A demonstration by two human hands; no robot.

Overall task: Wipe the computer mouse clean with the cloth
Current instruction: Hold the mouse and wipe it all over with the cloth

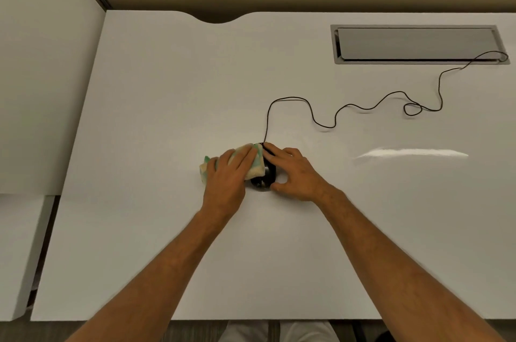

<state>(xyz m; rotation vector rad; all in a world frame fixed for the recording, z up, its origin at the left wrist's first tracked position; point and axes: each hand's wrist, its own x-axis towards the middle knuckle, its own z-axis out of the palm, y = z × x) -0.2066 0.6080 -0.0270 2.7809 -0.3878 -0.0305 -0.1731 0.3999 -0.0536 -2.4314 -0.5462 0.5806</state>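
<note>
A black wired computer mouse (265, 178) lies on the white desk (167, 90), mostly covered by my hands and the cloth. My left hand (227, 174) presses a folded cream and green cloth (255, 167) flat against the mouse's left side and top. My right hand (293, 172) holds the mouse from the right, fingers on its front and thumb at its rear. The mouse's black cable (335, 118) snakes away to the back right.
The cable runs into a grey recessed cable tray (418, 44) at the desk's back right. A white partition panel (42, 76) stands along the left edge. A notch cuts into the desk's far edge (217, 19).
</note>
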